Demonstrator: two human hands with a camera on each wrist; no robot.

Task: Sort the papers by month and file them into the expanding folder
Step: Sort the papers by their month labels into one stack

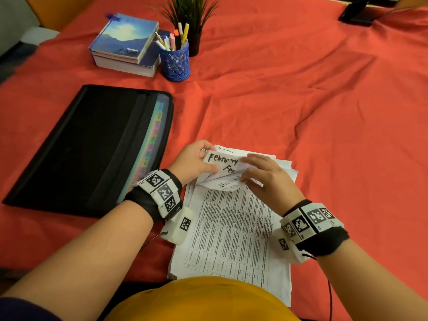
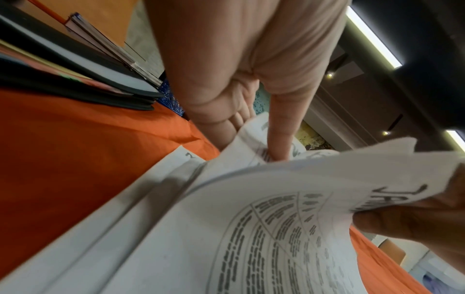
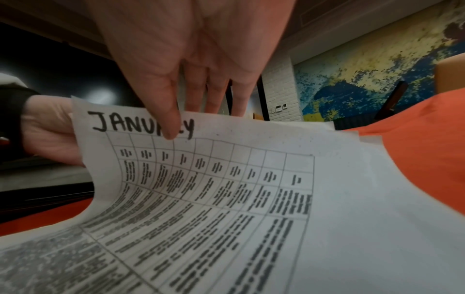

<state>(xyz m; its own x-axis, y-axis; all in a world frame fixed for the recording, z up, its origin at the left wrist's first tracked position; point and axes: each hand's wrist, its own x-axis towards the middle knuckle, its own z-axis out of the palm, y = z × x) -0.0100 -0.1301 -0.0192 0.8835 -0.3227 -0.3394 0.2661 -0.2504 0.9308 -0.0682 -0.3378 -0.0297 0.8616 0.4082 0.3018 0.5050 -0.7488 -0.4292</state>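
A stack of printed papers [image 1: 231,230] lies on the red cloth in front of me. My left hand [image 1: 209,158] pinches the lifted top edges of sheets marked "February" [image 1: 222,158], thumb on the front and fingers behind. In the left wrist view its thumb [image 2: 279,139] presses on the bent paper. My right hand [image 1: 245,169] pinches the raised top edge of a table sheet headed "JANUARY" [image 3: 201,179], its thumb [image 3: 171,127] over the lettering. The black expanding folder [image 1: 92,147] lies flat to the left, with its coloured tabs [image 1: 152,140] showing at its open right side.
Two stacked books [image 1: 125,45], a blue pen holder [image 1: 176,63] and a potted plant [image 1: 192,19] stand at the back. A dark object [image 1: 356,12] sits at the far right corner. Wrinkled red cloth [image 1: 312,100] covers the table right of the papers.
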